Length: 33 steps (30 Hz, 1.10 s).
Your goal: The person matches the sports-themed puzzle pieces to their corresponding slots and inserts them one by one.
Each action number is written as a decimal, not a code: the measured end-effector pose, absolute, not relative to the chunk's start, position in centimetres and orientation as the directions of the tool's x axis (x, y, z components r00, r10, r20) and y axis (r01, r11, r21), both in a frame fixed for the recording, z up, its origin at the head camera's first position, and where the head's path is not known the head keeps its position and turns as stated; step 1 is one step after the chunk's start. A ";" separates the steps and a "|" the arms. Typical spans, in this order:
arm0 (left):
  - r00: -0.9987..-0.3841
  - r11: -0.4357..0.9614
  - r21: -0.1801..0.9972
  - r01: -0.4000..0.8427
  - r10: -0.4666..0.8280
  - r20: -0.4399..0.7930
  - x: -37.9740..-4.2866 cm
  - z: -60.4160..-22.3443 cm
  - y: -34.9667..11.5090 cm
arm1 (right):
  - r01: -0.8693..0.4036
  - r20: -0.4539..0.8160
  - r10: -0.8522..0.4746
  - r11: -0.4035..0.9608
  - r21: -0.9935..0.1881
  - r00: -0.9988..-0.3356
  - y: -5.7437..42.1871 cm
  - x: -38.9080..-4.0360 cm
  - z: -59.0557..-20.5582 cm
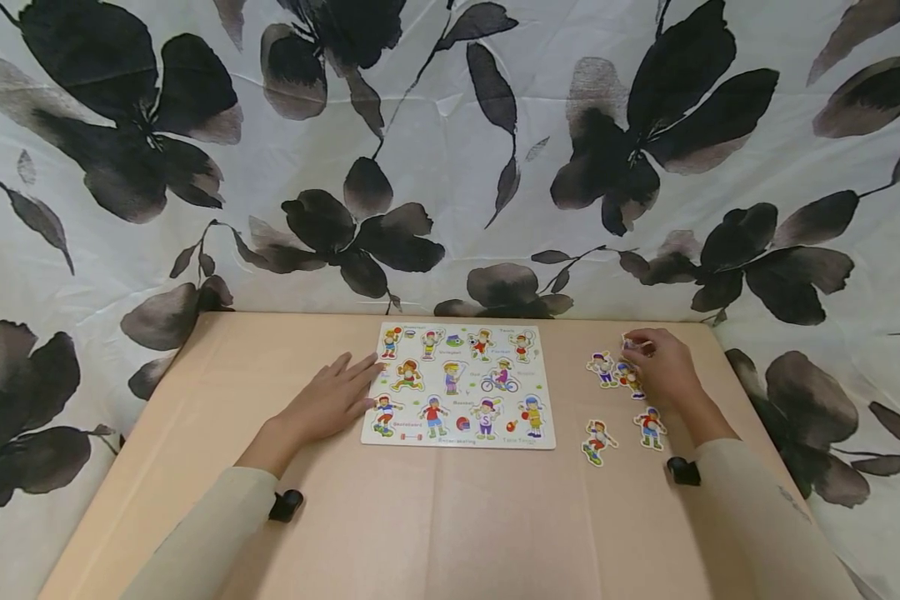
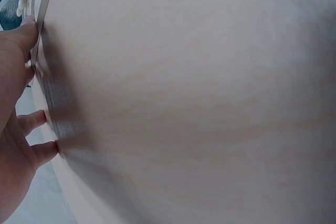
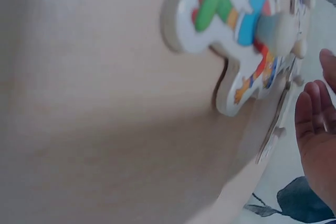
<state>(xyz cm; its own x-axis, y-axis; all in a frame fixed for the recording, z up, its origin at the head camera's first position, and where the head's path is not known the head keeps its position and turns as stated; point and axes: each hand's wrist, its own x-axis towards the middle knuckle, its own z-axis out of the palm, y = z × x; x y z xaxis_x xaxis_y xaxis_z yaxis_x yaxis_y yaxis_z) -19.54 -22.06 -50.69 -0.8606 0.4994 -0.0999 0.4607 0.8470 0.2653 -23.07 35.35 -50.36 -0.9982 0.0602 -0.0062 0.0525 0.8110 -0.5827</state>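
Note:
My left hand [image 1: 326,398] lies with fairly straight fingers against the left edge of a white puzzle board [image 1: 427,389], thumb near its lower left. The left wrist view shows fingertips [image 2: 38,117] at the board's side. Over at the right, my right hand [image 1: 663,367] pinches a small puzzle piece [image 1: 627,342], mostly hidden by the fingers. Close below it lie two more figure pieces, one in blue and white [image 1: 603,369] and one partly under the hand [image 1: 631,380]. In the right wrist view my right hand [image 3: 320,135] has curled fingers.
Nearer me lie a skateboarder piece [image 1: 598,442] with a knob [image 3: 278,32] and a red-shirted figure piece [image 1: 651,428]. Pictures of children at sports cover the board. A flowered cloth [image 1: 450,125] hangs behind the light wooden table [image 1: 495,525].

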 end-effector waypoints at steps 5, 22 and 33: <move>-0.859 0.847 0.261 0.464 0.501 -0.100 -19.4 -50.6 -22.0 | 0.106 -0.028 0.109 0.823 -0.558 -0.994 35.4 -23.7 -50.5; -0.866 0.848 0.289 0.444 0.489 -0.106 -19.2 -50.6 -21.8 | 0.151 -0.023 0.163 0.847 -0.510 -0.986 35.8 -24.6 -51.6; -0.867 0.853 0.273 0.444 0.487 -0.109 -19.5 -50.9 -22.0 | 0.109 0.018 0.138 0.849 -0.517 -0.990 34.8 -24.5 -50.4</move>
